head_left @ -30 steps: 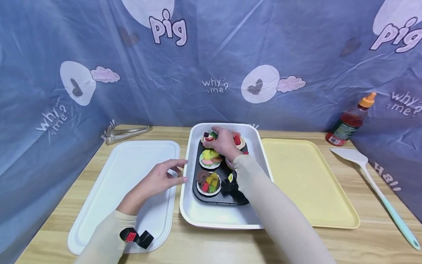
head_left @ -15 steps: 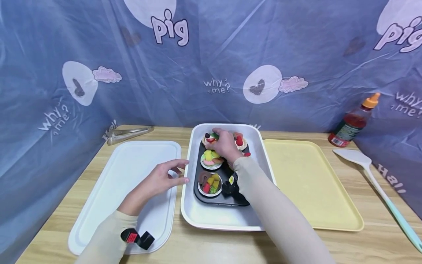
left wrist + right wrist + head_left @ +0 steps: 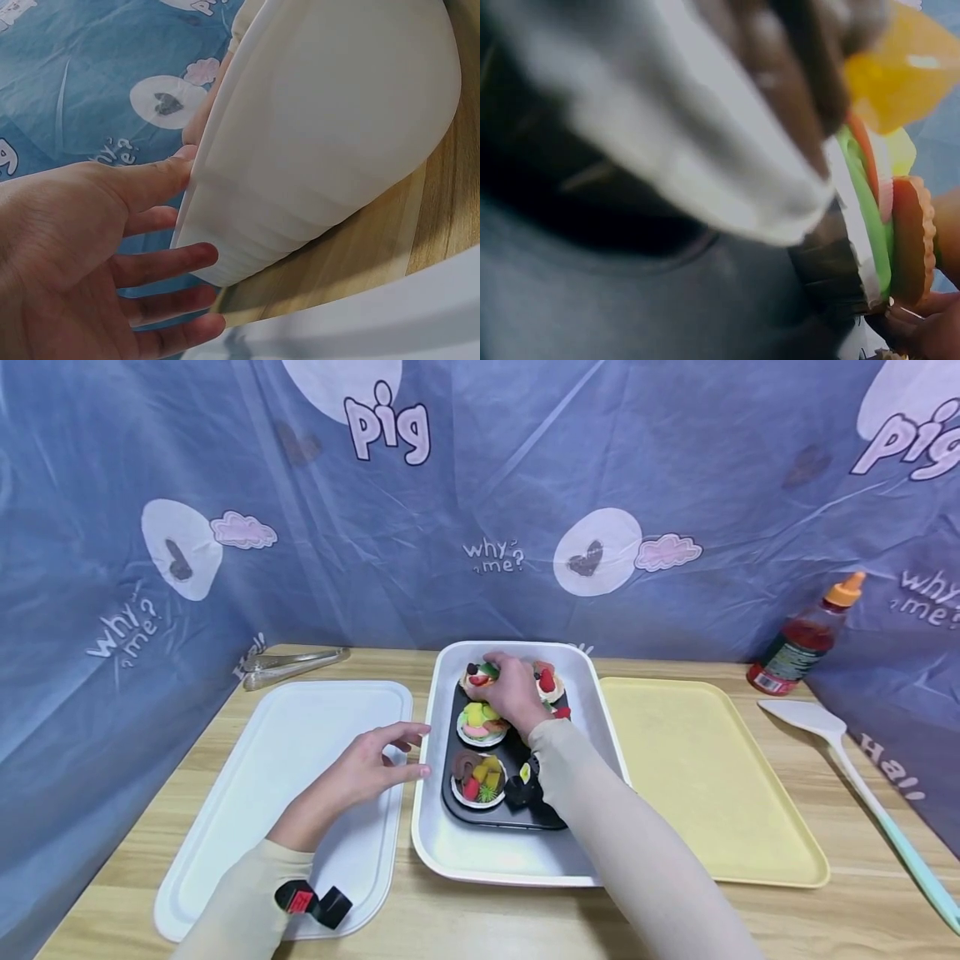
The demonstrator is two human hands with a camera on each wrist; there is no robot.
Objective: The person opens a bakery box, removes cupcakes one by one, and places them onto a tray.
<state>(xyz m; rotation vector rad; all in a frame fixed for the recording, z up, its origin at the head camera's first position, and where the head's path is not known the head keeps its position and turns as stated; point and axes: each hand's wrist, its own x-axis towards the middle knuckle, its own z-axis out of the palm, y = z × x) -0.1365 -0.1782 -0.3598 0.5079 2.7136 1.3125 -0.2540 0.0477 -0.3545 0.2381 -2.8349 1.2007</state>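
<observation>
Head view: R hand (image 3: 516, 689) reaches over the black pan (image 3: 495, 817) to the small fruit-topped cake (image 3: 477, 679) at the pan's far-left corner. Fingers & thumb look curled round the cake's sides; can't tell if it's lifted off the pan. From where I stand, cake's prob. v. light, a bit soft, not slippery. Toppings seem the fragile bit, so best hold = low on the sides, thumb opp. fingers, no squashing the top. R forearm (image 3: 622, 814) slants in from the pan's near right, wrist over its right half. L hand (image 3: 375, 764) is left of the pan, thumb touching or nearly touching the white tub's (image 3: 487, 852) rim, fingers spread & loose, gripping nothing.
</observation>
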